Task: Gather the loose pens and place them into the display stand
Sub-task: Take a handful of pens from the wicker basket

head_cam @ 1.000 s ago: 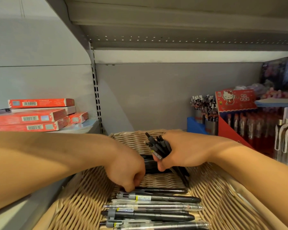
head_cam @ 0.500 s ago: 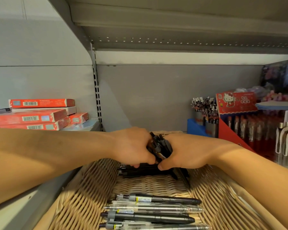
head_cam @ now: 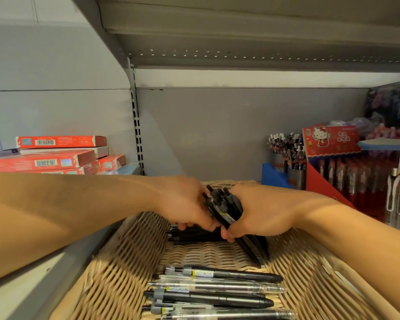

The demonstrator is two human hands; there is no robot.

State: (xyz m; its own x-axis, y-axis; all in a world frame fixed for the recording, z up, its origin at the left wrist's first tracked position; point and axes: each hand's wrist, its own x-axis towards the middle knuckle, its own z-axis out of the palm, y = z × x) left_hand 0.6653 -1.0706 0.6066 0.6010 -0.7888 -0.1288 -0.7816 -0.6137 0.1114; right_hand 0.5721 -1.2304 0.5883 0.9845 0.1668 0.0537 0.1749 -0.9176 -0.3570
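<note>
both hands (head_cam: 217, 211) clasp black pens (head_cam: 224, 209).

Shelf (head_cam: 28, 294) — wicker basket (head_cam: 116, 273), red boxes (head_cam: 42, 161).

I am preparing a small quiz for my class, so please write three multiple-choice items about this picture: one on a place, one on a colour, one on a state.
1. Where do the loose pens at the bottom lie?
A. in the wicker basket
B. on the red boxes
C. in a blue cup

2. What colour is the bundle of pens between the hands?
A. red
B. black
C. yellow

3. What is the right hand doing?
A. resting open
B. pointing
C. gripping the bundle

Answers: 1 A, they rest on the woven bottom; 2 B, the barrels are dark; 3 C, its fingers close round the bundle, with the left hand touching it too.
</note>
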